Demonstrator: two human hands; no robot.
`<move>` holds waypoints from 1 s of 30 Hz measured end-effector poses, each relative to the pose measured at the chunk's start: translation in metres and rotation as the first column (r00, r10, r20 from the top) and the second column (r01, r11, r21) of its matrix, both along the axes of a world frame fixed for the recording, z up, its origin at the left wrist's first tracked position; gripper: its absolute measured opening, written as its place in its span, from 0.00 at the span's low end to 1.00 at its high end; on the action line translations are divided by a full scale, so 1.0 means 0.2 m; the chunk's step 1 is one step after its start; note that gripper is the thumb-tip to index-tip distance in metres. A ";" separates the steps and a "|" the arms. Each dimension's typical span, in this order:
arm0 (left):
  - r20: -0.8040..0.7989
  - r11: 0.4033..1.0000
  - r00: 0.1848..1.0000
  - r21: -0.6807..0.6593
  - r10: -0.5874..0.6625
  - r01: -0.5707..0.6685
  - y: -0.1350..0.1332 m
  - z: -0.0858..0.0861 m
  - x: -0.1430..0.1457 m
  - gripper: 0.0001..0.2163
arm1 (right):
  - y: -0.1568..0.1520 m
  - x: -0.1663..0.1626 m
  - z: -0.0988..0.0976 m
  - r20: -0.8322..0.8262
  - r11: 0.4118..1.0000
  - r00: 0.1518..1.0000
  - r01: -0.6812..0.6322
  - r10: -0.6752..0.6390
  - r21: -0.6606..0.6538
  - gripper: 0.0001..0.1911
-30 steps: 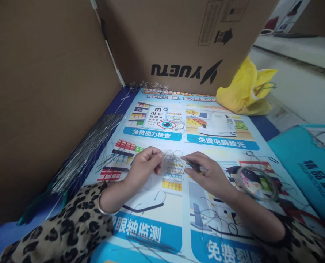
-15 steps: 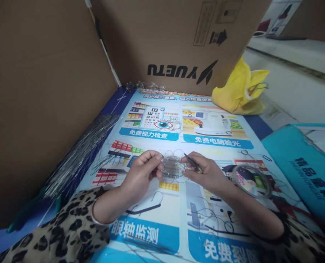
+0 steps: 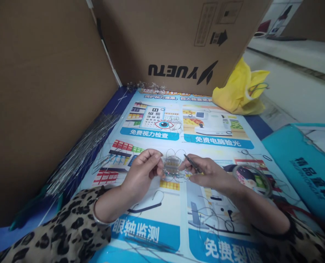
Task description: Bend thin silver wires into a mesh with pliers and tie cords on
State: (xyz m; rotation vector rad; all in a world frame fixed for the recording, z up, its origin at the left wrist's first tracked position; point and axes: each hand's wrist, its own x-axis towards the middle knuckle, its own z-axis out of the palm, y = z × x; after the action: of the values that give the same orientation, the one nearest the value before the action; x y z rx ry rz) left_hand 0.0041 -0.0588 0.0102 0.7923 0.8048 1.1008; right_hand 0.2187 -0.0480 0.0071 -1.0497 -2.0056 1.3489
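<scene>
Just above a printed poster (image 3: 151, 204) that covers the work surface, my left hand (image 3: 142, 173) pinches the left edge of a small clear lens with a thin wire frame (image 3: 172, 166). My right hand (image 3: 206, 173) pinches the frame's right side and also holds a thin dark tool (image 3: 192, 163) that points up and left. Both hands are closed on the piece and meet at the middle of the view. Both arms wear leopard-print sleeves. A bangle sits on my left wrist.
A bundle of thin metal wires (image 3: 80, 153) lies along the left cardboard wall (image 3: 42, 91). A large cardboard box (image 3: 179, 40) stands behind. A yellow bag (image 3: 241, 91) is at the back right, a roll of clear tape (image 3: 251, 180) and a teal folder (image 3: 307, 171) at right. Loose wire frames lie near me.
My hands have drawn slightly closer together on the lens piece, and the tool tip has tilted up. The view has shifted a little.
</scene>
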 end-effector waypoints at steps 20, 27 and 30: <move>-0.367 0.976 0.928 0.176 -0.057 0.130 0.02 -0.06 0.00 0.18 | -0.03 -0.08 -0.03 -0.135 0.951 0.950 0.256 -0.281 -0.176 0.06; -0.533 0.932 0.841 0.249 -0.094 0.262 0.00 -0.07 0.03 0.23 | -0.04 -0.13 -0.04 -0.050 0.915 0.917 0.391 -0.397 -0.100 0.08; -0.564 0.927 0.821 0.253 -0.090 0.275 0.00 -0.08 0.04 0.26 | -0.04 -0.14 -0.04 0.010 0.933 0.933 0.361 -0.361 0.021 0.07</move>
State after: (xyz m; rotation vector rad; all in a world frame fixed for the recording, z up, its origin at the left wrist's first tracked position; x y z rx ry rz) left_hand 0.0126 -0.0597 -0.0054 1.4811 1.0037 0.8411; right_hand 0.1903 -0.0569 -0.0011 -1.3442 -1.7213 1.1256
